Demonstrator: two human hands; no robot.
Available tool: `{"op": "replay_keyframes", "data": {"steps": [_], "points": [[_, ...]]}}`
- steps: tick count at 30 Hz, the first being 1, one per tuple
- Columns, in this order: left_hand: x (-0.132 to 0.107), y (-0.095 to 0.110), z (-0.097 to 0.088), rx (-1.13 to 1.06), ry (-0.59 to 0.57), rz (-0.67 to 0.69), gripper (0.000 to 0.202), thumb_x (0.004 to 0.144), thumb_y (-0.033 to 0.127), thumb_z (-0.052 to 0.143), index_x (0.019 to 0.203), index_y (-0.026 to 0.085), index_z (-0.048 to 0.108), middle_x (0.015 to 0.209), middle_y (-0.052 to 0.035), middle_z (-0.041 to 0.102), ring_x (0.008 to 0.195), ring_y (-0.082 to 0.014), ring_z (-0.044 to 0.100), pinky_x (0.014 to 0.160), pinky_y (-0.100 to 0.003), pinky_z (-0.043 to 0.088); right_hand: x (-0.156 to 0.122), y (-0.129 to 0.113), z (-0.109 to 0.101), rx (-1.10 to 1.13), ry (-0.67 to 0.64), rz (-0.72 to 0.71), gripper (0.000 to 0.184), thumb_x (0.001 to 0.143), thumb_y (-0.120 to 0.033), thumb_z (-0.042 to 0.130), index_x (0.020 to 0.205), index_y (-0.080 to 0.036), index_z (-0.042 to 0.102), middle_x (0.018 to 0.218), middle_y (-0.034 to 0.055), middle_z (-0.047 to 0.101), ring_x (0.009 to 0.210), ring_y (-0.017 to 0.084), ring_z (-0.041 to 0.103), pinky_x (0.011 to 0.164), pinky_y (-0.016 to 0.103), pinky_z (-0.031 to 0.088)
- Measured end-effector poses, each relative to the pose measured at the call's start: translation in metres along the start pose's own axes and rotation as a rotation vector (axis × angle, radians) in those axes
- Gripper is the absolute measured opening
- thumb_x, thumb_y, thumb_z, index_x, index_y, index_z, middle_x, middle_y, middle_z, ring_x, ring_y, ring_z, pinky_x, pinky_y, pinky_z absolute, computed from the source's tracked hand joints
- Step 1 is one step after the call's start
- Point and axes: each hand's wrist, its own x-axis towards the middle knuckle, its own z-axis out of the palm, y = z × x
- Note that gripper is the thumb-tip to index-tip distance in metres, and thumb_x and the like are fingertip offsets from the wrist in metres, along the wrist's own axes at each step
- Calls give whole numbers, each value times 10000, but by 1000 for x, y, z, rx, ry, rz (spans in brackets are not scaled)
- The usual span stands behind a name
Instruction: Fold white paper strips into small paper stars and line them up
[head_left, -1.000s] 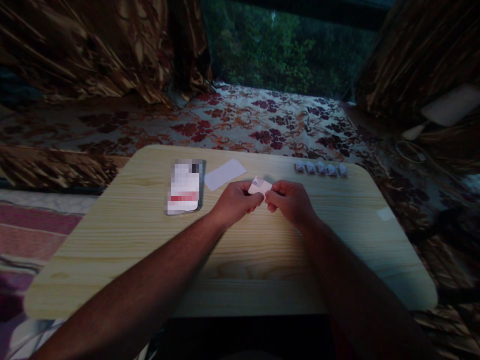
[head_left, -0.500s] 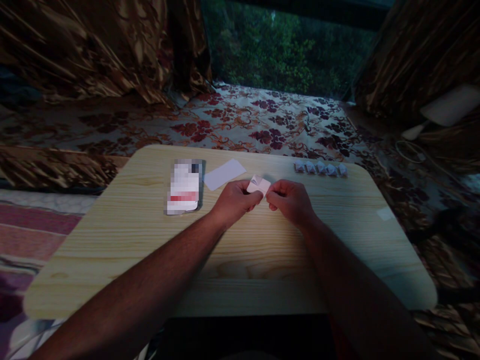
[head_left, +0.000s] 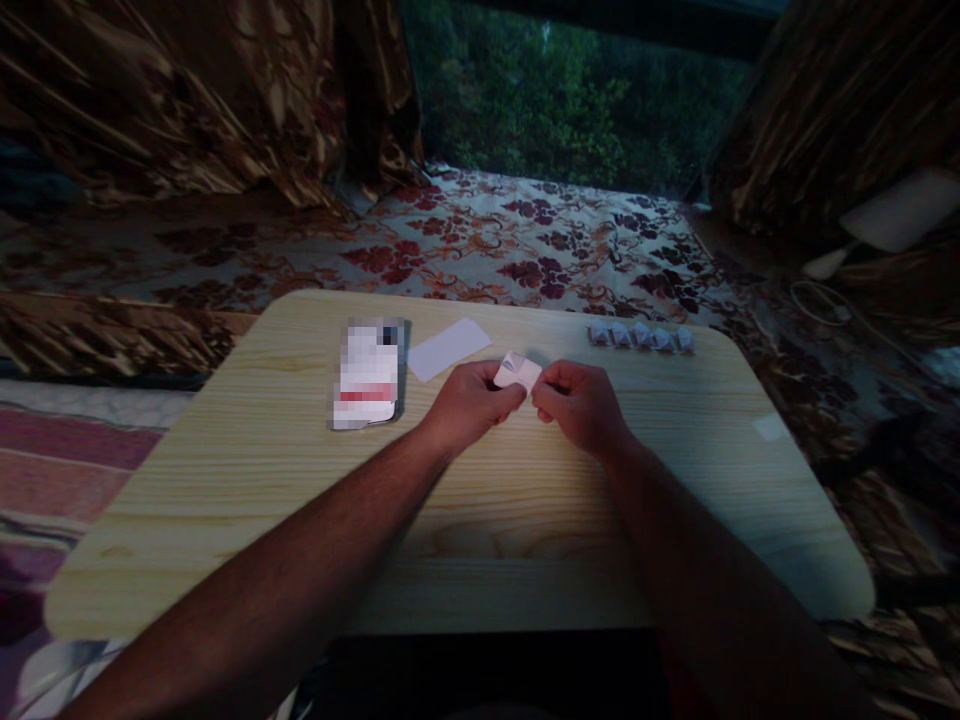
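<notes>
Both my hands meet over the middle of a light wooden table [head_left: 480, 520]. My left hand [head_left: 471, 402] and my right hand [head_left: 579, 400] each pinch a small folded white paper piece [head_left: 517, 372] between thumb and fingers, holding it just above the tabletop. A flat white paper slip [head_left: 448, 349] lies just beyond my left hand. A row of several small folded paper pieces [head_left: 641, 337] sits at the far right of the table.
A phone [head_left: 368, 373] lies face up at the far left of the table. Floral patterned bedding [head_left: 525, 240] surrounds the table, with brown curtains [head_left: 187, 90] and a window behind. A small scrap [head_left: 771, 428] rests near the table's right edge.
The folded paper piece has shifted slightly between my fingers; both hands stay in nearly the same place.
</notes>
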Motion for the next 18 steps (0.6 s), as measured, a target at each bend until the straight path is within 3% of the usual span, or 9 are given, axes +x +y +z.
{"op": "replay_keyframes", "data": {"steps": [18], "points": [[-1, 5, 0, 37, 7, 2, 121, 735, 253, 624, 676, 152, 594, 496, 43, 516, 438, -67, 400, 460, -226, 257, 1, 6, 2, 36, 25, -62, 48, 698, -202, 602, 661, -175, 619, 543, -26, 591, 480, 108, 504, 470, 227, 323]]}}
